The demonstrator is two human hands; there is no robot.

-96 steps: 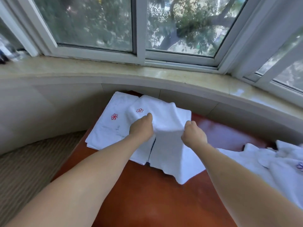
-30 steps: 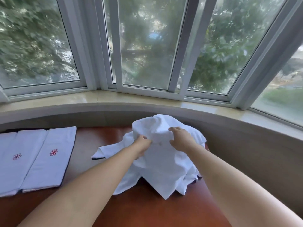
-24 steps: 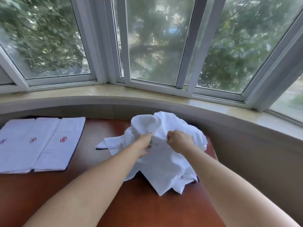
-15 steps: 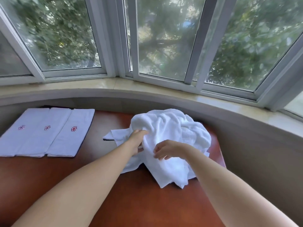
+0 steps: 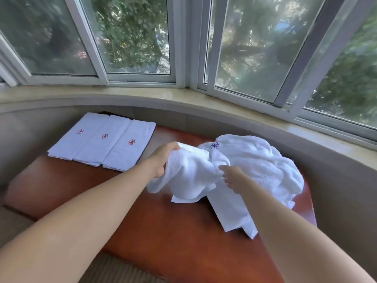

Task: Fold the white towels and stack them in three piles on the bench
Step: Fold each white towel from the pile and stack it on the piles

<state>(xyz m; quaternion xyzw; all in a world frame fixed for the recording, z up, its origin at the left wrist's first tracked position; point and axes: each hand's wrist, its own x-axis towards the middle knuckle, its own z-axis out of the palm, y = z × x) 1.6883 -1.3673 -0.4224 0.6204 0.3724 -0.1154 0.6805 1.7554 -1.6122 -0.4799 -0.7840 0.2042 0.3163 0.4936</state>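
Gripping one crumpled towel [image 5: 187, 172] in my left hand [image 5: 161, 158] and pinching it with my right hand [image 5: 231, 176], I am separating it from the heap [image 5: 263, 166] at 3 o'clock; spreading it flat probably comes next.

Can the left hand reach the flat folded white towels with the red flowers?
Probably yes. The left hand grips a crumpled white towel, so it would need to let go first. Only bare reddish-brown bench lies between it and the folded white towels.

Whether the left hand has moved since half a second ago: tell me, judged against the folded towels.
Yes. The left hand, gripping a towel, has drawn leftward, away from the heap and nearer the folded towels.
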